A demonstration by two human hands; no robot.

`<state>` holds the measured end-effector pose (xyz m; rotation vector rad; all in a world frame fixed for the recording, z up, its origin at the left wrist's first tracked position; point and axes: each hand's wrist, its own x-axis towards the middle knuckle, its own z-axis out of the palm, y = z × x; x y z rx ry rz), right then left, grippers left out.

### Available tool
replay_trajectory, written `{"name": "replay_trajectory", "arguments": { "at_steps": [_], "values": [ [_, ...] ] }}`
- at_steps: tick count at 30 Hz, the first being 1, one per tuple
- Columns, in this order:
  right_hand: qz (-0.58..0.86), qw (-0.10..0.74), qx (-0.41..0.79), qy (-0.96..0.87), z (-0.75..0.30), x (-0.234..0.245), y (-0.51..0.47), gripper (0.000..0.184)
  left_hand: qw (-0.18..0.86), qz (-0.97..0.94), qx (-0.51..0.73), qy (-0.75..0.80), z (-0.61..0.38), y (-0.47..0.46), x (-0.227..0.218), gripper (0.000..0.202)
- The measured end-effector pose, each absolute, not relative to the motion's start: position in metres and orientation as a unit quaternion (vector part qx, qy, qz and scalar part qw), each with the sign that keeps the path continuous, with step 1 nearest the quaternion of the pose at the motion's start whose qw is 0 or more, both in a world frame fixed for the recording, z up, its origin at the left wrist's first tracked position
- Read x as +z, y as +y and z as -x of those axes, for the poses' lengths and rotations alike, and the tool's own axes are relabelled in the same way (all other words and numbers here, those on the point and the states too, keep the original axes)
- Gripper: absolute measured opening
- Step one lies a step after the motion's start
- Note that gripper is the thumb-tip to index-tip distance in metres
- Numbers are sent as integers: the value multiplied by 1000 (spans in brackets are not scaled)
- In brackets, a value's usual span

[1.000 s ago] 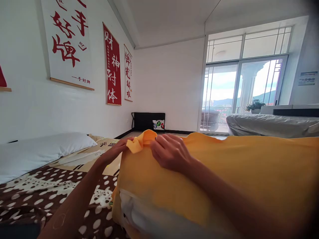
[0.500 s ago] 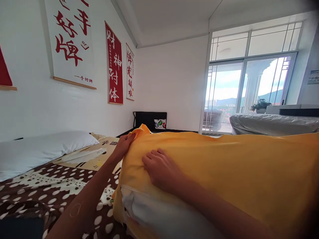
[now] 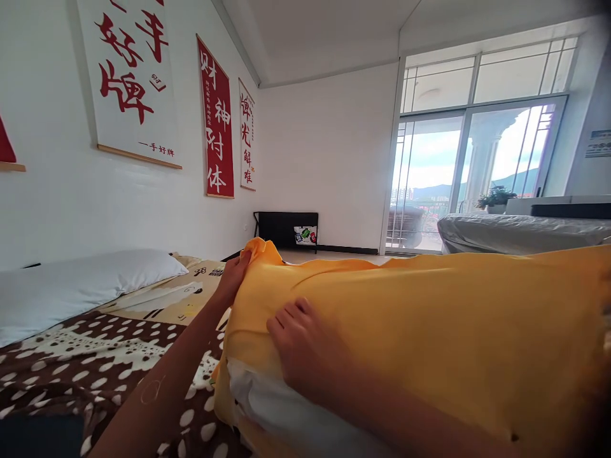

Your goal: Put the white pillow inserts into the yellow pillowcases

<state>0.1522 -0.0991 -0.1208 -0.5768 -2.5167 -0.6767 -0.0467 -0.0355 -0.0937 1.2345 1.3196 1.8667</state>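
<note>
A yellow pillowcase point(image 3: 410, 318) stretches across the front, partly around a white pillow point(image 3: 267, 394) that shows at its near open end. At the far left corner of the case, the fingers of my left hand point(image 3: 233, 275) are closed on the bunched cloth. My right hand point(image 3: 303, 346) lies on the near side of the case with its fingers curled into the fabric near the opening; its thumb is hidden. Beneath is a brown polka-dot blanket point(image 3: 62, 362).
Another white pillow point(image 3: 90, 280) lies at the left on a beige patterned sheet point(image 3: 167, 302). A dark flat object point(image 3: 41, 436) is at the lower left corner. Beyond stand a black folded frame point(image 3: 281, 230) and a plastic-covered mattress point(image 3: 506, 235) before glass doors.
My left hand has shifted slightly left with the pillowcase corner. My right hand has moved a little down and left, and the case's top edge sags more in the middle.
</note>
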Motion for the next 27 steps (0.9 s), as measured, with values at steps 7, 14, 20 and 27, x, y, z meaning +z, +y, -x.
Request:
{"name": "replay_trajectory", "arguments": {
  "at_steps": [7,14,20,27],
  "values": [
    [164,390,-270,-865,-152,-150,-124,8,150,-411,756,487,35,-42,-85,43],
    [125,401,-360,-833,-159,-146,-87,18,46,-379,794,473,47,-41,-80,15],
    [200,362,-342,-844,-157,-145,-64,18,-153,-610,592,504,51,-81,-124,18],
    [253,302,-164,-904,-156,-133,-101,12,-306,-716,467,419,64,-98,-185,42]
  ]
}}
